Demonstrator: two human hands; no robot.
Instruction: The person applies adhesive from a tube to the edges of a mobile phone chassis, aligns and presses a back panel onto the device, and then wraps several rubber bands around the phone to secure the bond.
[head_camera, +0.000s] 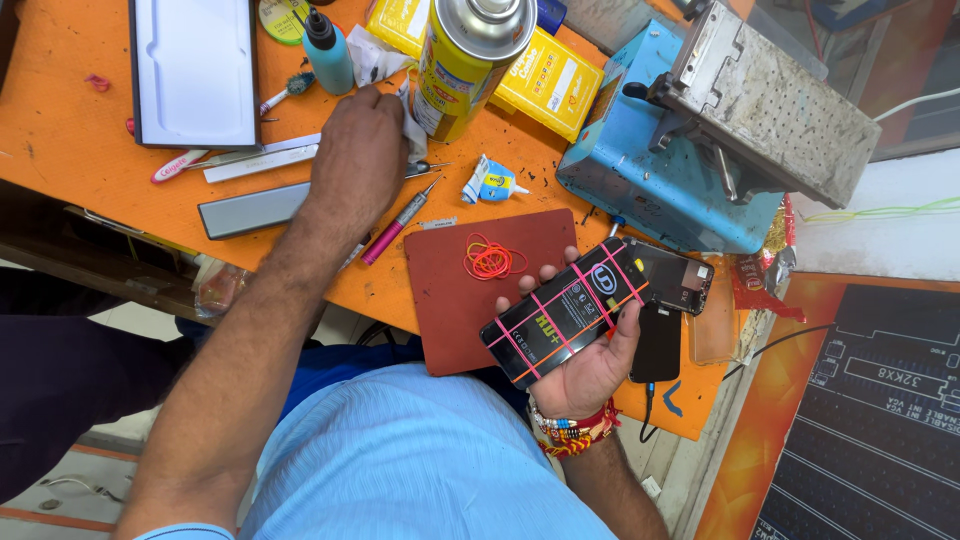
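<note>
Orange desk (70, 140), cluttered. Right hand (590, 365) grips banded phone (565, 312) at near right. Left hand (358, 150) closes on white cloth (412, 120) beside spray can (468, 60). Judgement: keep phone level, wipe gently.

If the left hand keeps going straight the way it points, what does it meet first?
Probably the yellow spray can: the left hand already touches a white cloth beside it. Depth is unclear.

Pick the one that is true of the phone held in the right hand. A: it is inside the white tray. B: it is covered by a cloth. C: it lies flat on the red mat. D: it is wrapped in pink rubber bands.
D: the right hand holds the black phone up off the bench, with pink rubber bands crossing its face.
</note>
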